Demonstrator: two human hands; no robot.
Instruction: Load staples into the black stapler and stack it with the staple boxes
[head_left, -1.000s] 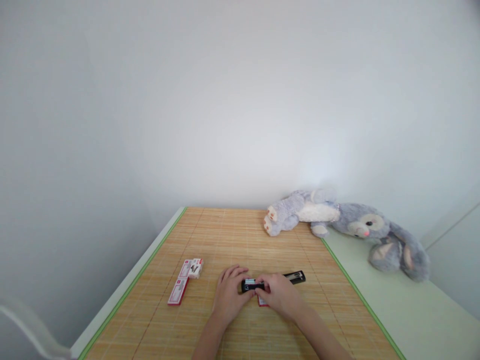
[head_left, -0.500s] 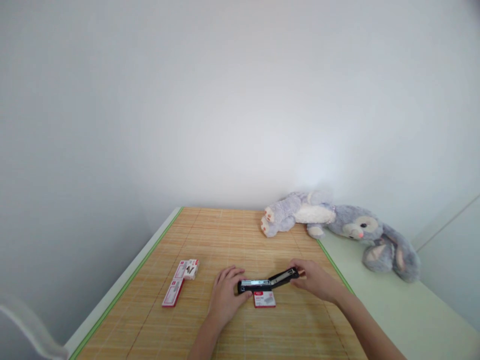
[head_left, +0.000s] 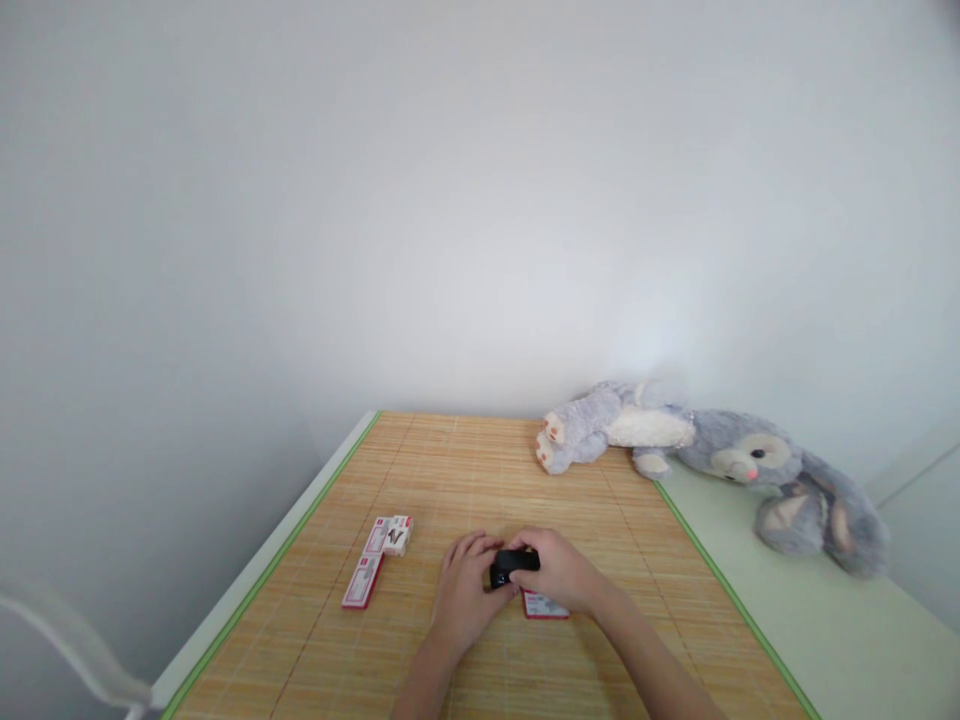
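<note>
A black stapler lies on the bamboo mat, its top arm folded down over the base. My left hand grips its left end, thumb on the near side and fingers on the far side. From the right, my right hand is closed around the stapler's top arm and covers its right part. Just in front of the stapler sits a small red and white staple box, partly hidden by my right hand.
Two long red and white boxes lie end to end on the left of the bamboo mat, with a small white box beside them. A grey plush rabbit lies along the back right. A pale strap-like thing crosses the lower left.
My right hand has swung the stapler's top arm over to the left, so the opened stapler is now folded shut. The view has shifted slightly left.
</note>
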